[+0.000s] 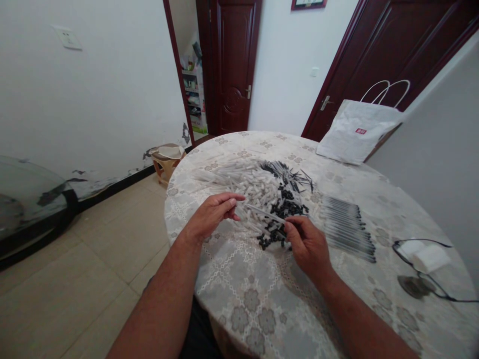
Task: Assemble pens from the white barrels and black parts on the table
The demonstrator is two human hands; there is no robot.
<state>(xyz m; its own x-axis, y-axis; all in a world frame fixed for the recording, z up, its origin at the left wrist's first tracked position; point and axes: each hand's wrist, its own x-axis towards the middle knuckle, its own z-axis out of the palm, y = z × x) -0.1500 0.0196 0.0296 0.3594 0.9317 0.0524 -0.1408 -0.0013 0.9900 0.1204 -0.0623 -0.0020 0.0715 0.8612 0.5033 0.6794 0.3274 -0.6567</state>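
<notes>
A slim translucent pen barrel (265, 213) spans the gap between my hands above the table. My left hand (211, 215) is closed in a pinch at its left end. The thumb and fingers of my right hand (307, 245) grip the other end, hiding the tip there. Beneath and beyond lies a heap of white pen parts (258, 185). Small black plastic pieces (290, 205) are piled along its right side, and thin dark-tipped refills (290, 174) fan out behind them. To the right, several clear pens with dark ends (344, 227) lie side by side in a row.
The round table (239, 284) has a patterned cloth. Eyeglasses (415, 269), a white tissue pack (430, 257) and a dark round object (414, 286) lie at the right. A white paper bag (359, 129) stands at the back right. A stool (166, 162) stands by the left wall.
</notes>
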